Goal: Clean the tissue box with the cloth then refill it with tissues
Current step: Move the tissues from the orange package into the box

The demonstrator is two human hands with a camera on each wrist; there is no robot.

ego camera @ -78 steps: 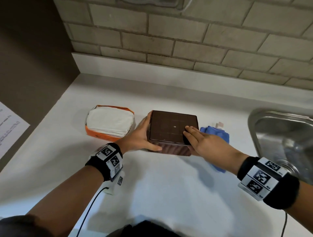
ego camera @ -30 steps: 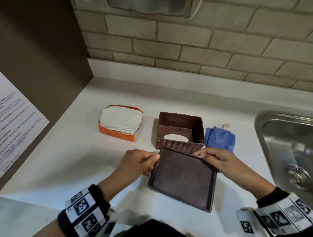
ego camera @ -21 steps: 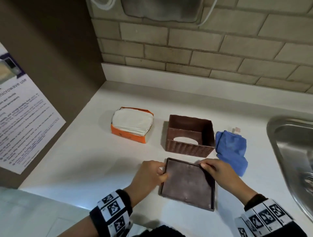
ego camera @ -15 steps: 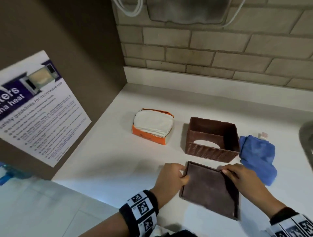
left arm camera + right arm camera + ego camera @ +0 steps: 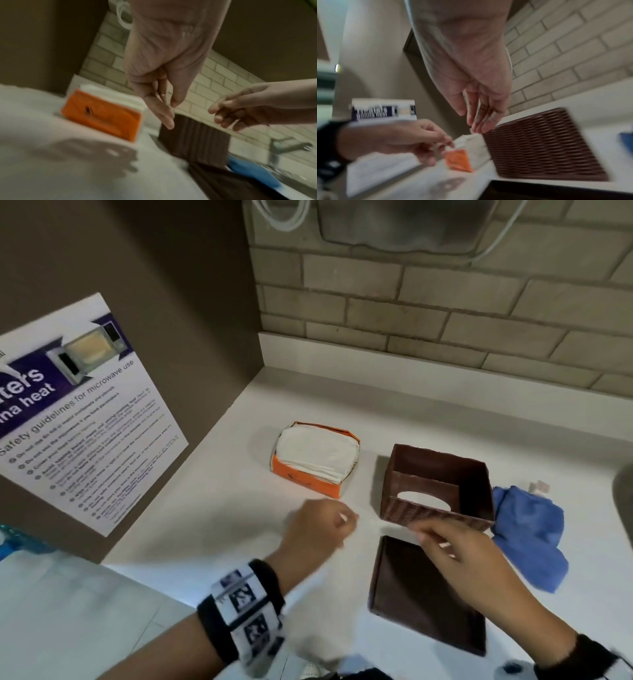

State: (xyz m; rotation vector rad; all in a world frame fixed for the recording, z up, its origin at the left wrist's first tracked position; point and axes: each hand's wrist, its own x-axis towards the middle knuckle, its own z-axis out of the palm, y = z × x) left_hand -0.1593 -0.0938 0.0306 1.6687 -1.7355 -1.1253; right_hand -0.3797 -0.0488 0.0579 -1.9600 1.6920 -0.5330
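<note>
The brown woven tissue box [image 5: 442, 510] stands upside down on the white counter [image 5: 205, 508], its inside open and the oval slot showing at the bottom. Its flat brown base panel [image 5: 407, 590] lies on the counter in front of it. An orange pack of white tissues [image 5: 317, 458] sits to the left of the box, and a crumpled blue cloth [image 5: 527, 537] lies to the right. My left hand [image 5: 342, 522] hovers between pack and panel, loosely curled and empty. My right hand [image 5: 431, 534] hangs over the panel's far edge by the box front, fingers relaxed and empty.
A brown side wall with a microwave safety poster [image 5: 78, 419] closes the left side. A brick wall [image 5: 445, 313] runs along the back. The sink edge [image 5: 625, 494] shows at far right, with a faucet [image 5: 288, 147] in the left wrist view.
Both hands have let go of the base panel, which now lies flat on the counter. The left hand moved left and up, the right hand rose toward the box. The view swung left.
</note>
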